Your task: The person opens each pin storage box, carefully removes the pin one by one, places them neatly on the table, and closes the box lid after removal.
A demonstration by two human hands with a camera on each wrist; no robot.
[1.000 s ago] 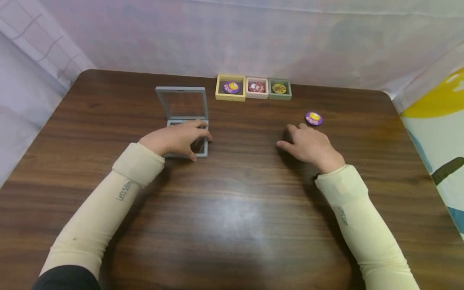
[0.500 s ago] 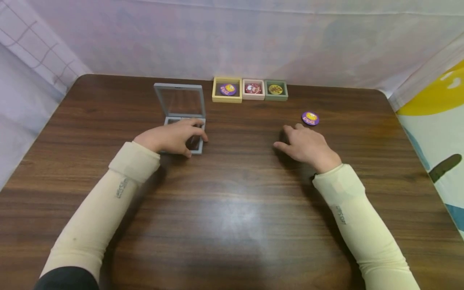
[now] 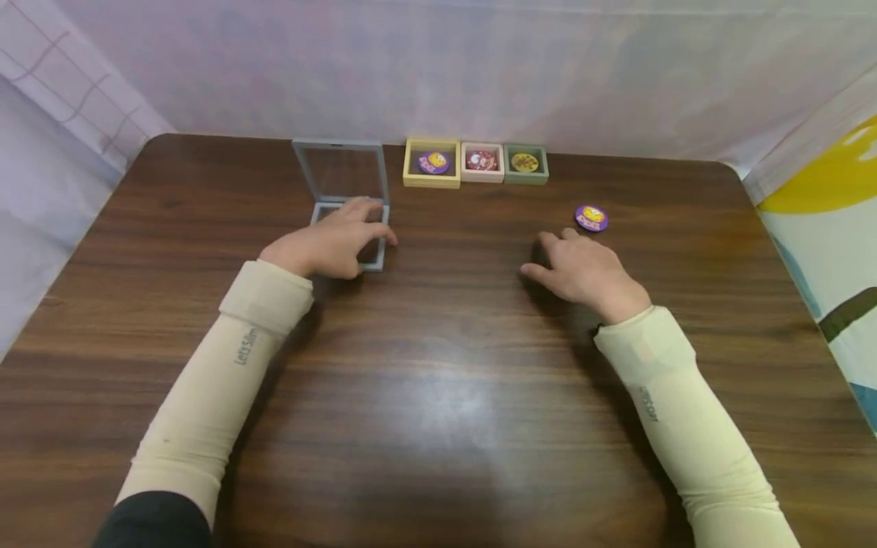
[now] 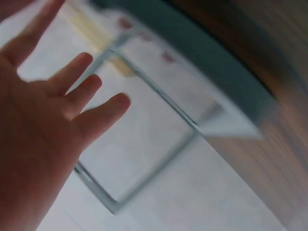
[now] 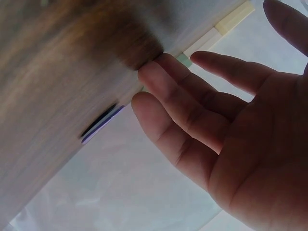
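Observation:
A grey hinged case [image 3: 372,266] with a clear window lies on the table, its lid frame [image 3: 342,143] standing up at the back. My left hand [image 3: 329,242] is over the base with fingers spread, covering its left part. In the left wrist view the fingers [image 4: 103,113] reach loosely in front of the raised lid. A round purple badge [image 3: 591,218] with a yellow figure lies on the table; the right wrist view shows its thin edge [image 5: 102,125]. Just nearer than the badge is my right hand [image 3: 589,270], palm down, fingers relaxed and holding nothing.
At the table's [image 3: 445,342] back edge a yellow box [image 3: 432,182], a pink box [image 3: 483,177] and a green box [image 3: 526,179] stand side by side. Each contains a round badge. A pale curtain [image 3: 466,68] hangs behind them.
The grey case has slid back toward the curtain, and my left hand has moved back with it. My right hand and the purple badge keep their places.

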